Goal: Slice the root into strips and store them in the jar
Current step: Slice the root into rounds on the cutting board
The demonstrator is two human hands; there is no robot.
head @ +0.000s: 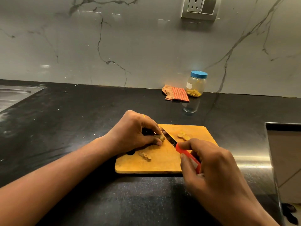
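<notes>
while the left hand [138, 132] pins the root [160, 138], the right hand [210, 163] grips the knife [179, 145].

Grey marble-look wall [146, 46] with dark veins and soft glints of light, socket and switch plate [200, 7] high on the right, black speckled countertop [81, 119] below, steel sink [13, 97] at far left, brushed steel trim [254, 160] at the counter's right end, warm dim light

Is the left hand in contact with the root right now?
Touching. The head view shows the left hand pinching the root between thumb and fingertips on the cutting board, with the knife blade beside it.
</notes>
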